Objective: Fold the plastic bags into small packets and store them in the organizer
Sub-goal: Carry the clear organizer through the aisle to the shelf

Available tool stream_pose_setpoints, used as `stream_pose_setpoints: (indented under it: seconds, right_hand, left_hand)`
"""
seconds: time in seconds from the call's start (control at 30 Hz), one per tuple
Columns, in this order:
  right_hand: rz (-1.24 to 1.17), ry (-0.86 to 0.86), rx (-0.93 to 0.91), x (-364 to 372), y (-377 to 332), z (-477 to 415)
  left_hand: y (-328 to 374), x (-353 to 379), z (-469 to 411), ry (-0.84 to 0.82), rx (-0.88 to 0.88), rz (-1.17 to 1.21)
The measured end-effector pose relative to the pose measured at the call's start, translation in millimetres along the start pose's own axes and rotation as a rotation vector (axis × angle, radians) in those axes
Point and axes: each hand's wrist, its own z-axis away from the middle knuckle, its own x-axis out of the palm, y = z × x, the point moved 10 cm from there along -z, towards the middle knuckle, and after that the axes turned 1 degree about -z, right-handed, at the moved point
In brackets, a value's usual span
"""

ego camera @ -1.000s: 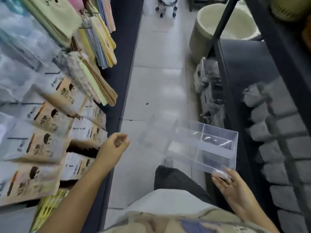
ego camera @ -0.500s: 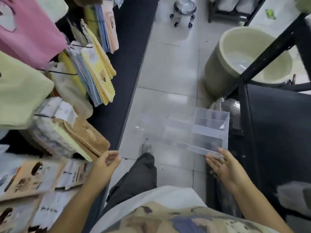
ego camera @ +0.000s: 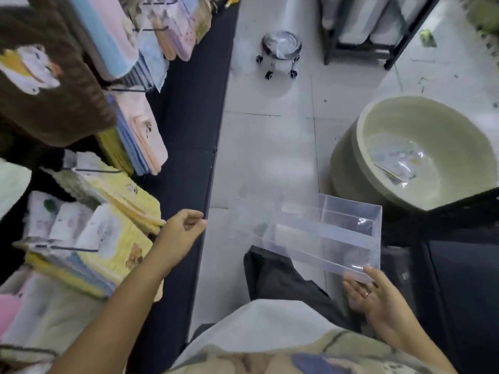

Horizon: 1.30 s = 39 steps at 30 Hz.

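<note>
Pastel towels (ego camera: 129,147) hang on racks at the far left. Beside them the left hand (ego camera: 183,230) hovers with its fingers loosely curled, holding nothing. Further right, the clear organizer (ego camera: 324,233) hangs above the tiled floor (ego camera: 270,147), its near corner pinched between the thumb and fingers of the right hand (ego camera: 375,292). Beyond it, clear plastic bags (ego camera: 394,157) lie in a pale tub (ego camera: 348,163).

Person has advanced along the aisle in the last second. The tub (ego camera: 345,163) has come up close and now sits just beyond the organizer (ego camera: 324,233). The wheeled stool (ego camera: 280,47) is nearer. Printed packets on the left rack have gone from view. The left hand (ego camera: 181,230) now hovers beside yellow towels (ego camera: 116,238) instead.
</note>
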Motion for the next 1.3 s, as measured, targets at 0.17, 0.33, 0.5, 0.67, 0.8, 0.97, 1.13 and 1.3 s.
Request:
stream_pose_setpoints:
  seconds: [0.17, 0.33, 0.5, 0.67, 0.8, 0.97, 1.13, 1.3]
  right_hand:
    - [-0.025, -0.001, 0.031, 97.5, -102.4, -117.1]
    - [0.014, -0.064, -0.019, 211.9, -227.8, -219.3]
    - [0.045, -0.134, -0.032, 326.0, -321.8, -328.1]
    - [0.076, -0.139, -0.018, 428.3, -402.7, -433.7]
    - [0.022, -0.096, 0.011, 487.4, -468.4, -494.9]
    - [0.013, -0.073, 0.002, 537.1, -558.8, -574.8]
    - [0.099, -0.133, 0.032, 594.0, -658.8, -678.7]
    - [0.333, -0.234, 0.08, 671.4, -771.7, -787.7]
  left_hand:
    - [63.4, 7.5, -139.7, 0.002, -0.052, 0.004]
    - [127.3, 4.7, -252.1, -0.033, -0.099, 0.038]
    - [165.0, -21.5, -375.7, 0.046, -0.162, 0.098]
    - [205.7, -49.4, -536.1, 0.088, -0.195, 0.101]
    - [284.9, -68.4, -674.6, 0.074, -0.137, 0.058]
    - [410.0, -73.6, -833.0, 0.094, -0.009, 0.051]
    - [483.6, -40.2, -959.5, 0.118, -0.019, 0.064]
    - [503.4, -5.8, -1028.4, 0.229, -0.206, 0.177]
